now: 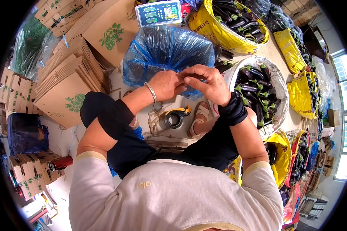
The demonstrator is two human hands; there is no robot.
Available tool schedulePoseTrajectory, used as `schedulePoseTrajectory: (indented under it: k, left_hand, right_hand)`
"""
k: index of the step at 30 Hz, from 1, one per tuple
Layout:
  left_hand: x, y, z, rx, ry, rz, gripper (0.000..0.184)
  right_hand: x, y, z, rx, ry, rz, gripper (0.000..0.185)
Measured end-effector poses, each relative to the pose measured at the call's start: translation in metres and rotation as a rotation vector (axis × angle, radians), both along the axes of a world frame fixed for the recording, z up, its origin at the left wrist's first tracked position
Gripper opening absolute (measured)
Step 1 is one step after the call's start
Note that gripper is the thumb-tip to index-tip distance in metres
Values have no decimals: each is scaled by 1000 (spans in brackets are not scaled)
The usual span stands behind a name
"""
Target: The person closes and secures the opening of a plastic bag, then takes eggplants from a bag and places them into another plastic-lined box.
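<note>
My left hand [166, 85], with a bracelet at its wrist, meets my right hand [207, 82] at the near edge of a blue plastic bag [167, 46]. The bag lines an open container, its mouth spread wide. Fingers of both hands are curled and pressed together at the fingertips; what they pinch is too small to make out. Right of my right hand stands a white-lined basket of eggplants [258, 90]. Below the hands, a tape dispenser [175, 118] with a yellow-orange part lies on the floor between my feet.
A digital scale [159, 13] stands behind the blue bag. Flattened cardboard boxes [67, 81] are stacked at left. At upper right is a yellow-lined basket [204, 23] full of eggplants, with more yellow bags [302, 94] down the right side. A red cylinder [61, 163] lies at lower left.
</note>
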State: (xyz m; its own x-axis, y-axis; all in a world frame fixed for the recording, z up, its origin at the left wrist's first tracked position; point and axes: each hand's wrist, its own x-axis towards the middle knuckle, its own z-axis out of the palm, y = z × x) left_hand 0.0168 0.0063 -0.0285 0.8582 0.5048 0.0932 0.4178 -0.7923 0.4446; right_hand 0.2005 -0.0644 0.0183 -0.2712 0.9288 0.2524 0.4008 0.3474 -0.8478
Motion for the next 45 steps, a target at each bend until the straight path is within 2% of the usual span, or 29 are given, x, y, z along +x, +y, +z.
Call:
schedulePoseTrajectory:
  k: [18,24,27,33,36,45]
  left_hand:
    - [0,-1,3,-30,13,12,22]
    - [-1,1,-3,-16,-63,-42,23]
    - [0,2,-3,0,-7,-77,22]
    - [0,0,-7,10,-135,-83,21]
    - [-1,0,-3,7,-71,-87,22]
    - [-6,-5,-5,-131,628,-210,40]
  right_hand:
    - [1,-1,1,7,10,11,21]
    - [1,-2,1,2,37,3,22]
    - [0,-2,2,-2,37,-2,23]
    - [1,-1,2,-7,33,-4,23]
    - [1,-2,1,-3,24,-6,23]
    - [1,-2,-2,-62,-41,30,27]
